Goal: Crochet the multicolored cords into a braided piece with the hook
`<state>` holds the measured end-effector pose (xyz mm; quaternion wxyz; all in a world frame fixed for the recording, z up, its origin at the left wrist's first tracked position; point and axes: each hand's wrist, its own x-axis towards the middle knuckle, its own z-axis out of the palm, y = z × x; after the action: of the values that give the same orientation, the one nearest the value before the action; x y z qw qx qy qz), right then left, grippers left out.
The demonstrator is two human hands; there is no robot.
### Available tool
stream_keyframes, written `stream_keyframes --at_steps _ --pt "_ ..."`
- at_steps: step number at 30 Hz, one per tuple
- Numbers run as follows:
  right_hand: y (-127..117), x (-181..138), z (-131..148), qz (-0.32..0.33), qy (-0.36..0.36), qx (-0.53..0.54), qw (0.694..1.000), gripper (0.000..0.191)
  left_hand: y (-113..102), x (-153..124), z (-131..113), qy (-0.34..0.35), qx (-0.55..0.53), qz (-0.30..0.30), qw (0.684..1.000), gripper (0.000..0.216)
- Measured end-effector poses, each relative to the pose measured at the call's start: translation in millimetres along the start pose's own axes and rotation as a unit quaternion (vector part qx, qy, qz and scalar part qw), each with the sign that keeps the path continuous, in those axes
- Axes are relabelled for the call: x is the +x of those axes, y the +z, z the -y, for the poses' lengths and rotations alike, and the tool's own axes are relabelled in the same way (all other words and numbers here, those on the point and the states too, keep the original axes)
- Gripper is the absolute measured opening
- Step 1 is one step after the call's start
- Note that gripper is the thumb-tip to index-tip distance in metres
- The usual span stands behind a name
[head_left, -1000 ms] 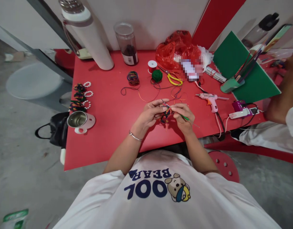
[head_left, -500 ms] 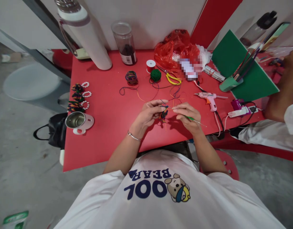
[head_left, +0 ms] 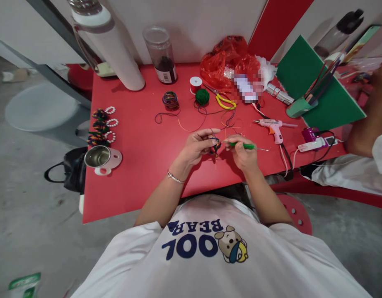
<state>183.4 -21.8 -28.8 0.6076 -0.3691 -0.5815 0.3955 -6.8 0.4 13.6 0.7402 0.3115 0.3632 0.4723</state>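
Observation:
Between its fingertips my left hand (head_left: 197,145) pinches a small multicoloured crochet piece (head_left: 216,145), dark with orange and red bits. My right hand (head_left: 244,154) is closed around the green handle of a crochet hook (head_left: 247,146); one metal end points left at the piece, the other sticks out to the right. Loose yarn runs from the hands across the table to a multicoloured yarn ball (head_left: 170,100) and past a green yarn ball (head_left: 202,97). Whether the hook tip is inside a stitch is too small to tell.
On the red table (head_left: 131,182) stand a mug (head_left: 114,159), several crochet pieces with bead loops (head_left: 110,123), a white flask (head_left: 124,62) and a jar (head_left: 163,58). Yellow-handled pliers (head_left: 226,102), a pink glue gun (head_left: 273,126) and a green board (head_left: 321,82) lie rightward, near another person's arm (head_left: 365,120).
My right hand has turned the crochet hook from lying back in the palm to pointing at the piece, with its green handle now more exposed. My left hand keeps its pinch.

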Motion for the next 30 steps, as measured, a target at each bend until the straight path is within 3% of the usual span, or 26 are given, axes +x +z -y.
stream_keyframes --at_steps 3,7,11,16,23,30 --pt "16.0 -4.5 -0.7 -0.031 -0.026 -0.058 0.998 0.029 3.7 1.7 7.8 0.047 0.01 -0.025 0.999 0.046" --pt "32.8 -6.7 5.8 -0.074 -0.126 -0.203 0.968 0.02 9.8 2.4 17.2 0.107 0.03 -0.075 0.991 0.053" --pt "36.6 -6.0 2.1 -0.082 -0.188 -0.223 0.953 0.023 9.3 0.9 15.9 0.058 -0.033 -0.049 0.997 0.052" --pt "17.3 1.8 -1.3 -0.023 -0.164 -0.193 0.967 0.028 0.2 -2.2 2.6 -0.029 -0.087 0.008 0.996 0.048" --pt "-15.1 16.5 21.2 0.095 -0.181 -0.182 0.962 0.026 0.5 -4.2 -3.3 -0.029 -0.056 0.002 0.998 0.048" --pt "-22.4 16.5 27.7 0.122 -0.204 -0.196 0.951 0.03 -0.2 -3.3 -3.0 -0.026 -0.037 0.018 0.999 0.046"
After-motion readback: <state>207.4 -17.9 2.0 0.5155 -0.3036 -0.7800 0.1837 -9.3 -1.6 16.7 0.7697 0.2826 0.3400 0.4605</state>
